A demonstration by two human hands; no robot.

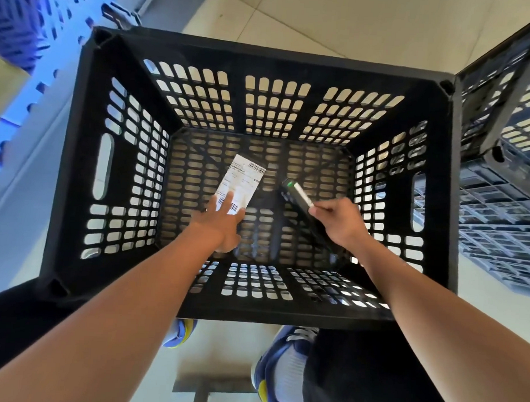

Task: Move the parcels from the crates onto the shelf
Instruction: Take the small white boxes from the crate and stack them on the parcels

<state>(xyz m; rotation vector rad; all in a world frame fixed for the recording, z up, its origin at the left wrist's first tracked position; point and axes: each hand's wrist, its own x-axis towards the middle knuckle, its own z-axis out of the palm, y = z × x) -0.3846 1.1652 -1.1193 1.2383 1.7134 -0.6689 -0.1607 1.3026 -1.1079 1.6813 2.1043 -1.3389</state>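
Inside, the black crate floor lies mostly bare, bounded by perforated walls. One parcel with a white label lies there. Left hand, fingers spread, touches its near end. Right hand grips a scanner.

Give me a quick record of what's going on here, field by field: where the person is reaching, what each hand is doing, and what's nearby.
place: inside a black slatted crate
parcel: flat item with white barcode label, lying on the crate floor
left hand: fingers straight, touching the label's near end
right hand: grips a dark handheld scanner with a green light
nearby: blue crates at left, grey crates at right
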